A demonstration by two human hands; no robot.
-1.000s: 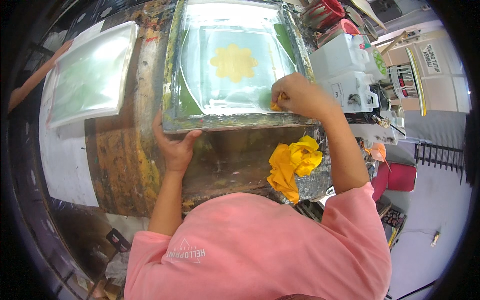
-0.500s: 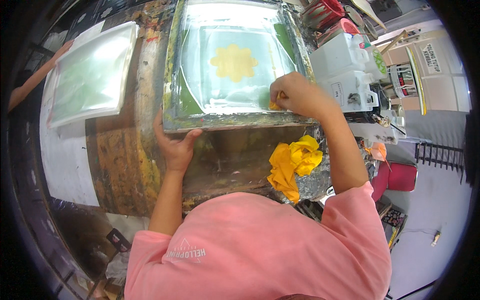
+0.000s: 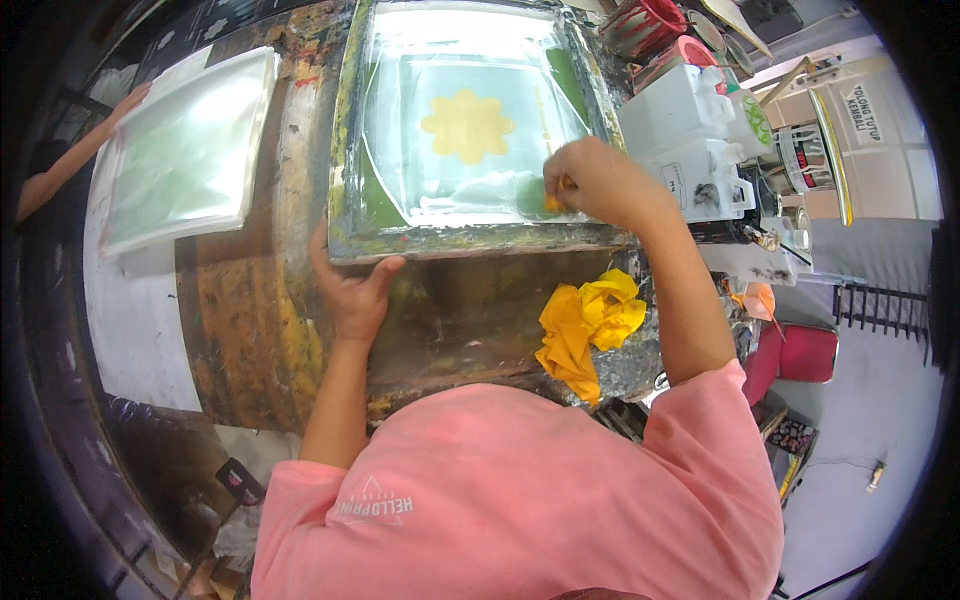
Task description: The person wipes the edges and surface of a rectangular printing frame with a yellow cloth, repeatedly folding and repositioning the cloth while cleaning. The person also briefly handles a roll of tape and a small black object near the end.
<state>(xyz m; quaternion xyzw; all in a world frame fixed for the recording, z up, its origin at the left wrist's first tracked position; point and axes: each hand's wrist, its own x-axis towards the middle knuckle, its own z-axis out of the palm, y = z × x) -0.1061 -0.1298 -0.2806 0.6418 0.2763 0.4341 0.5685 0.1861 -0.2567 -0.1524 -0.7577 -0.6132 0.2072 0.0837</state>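
Head view, orange cloth (image 3: 553, 203) clamped beneath right hand (image 3: 600, 184), left hand (image 3: 352, 297) gripping screen frame (image 3: 480, 242)

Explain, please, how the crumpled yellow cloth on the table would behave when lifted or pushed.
The yellow cloth is probably floppy, since it lies in loose folds. It looks thin, so it should be light. Its uneven shape would likely hinder rolling.

Shines bright at centre; glares white off the screen (image 3: 412, 130) and clear sheets (image 3: 185, 150); lies shadowed on the table (image 3: 460, 330) below the screen; blurs slightly at the right hand (image 3: 600, 185); bends straight edges and blackens toward the rim.
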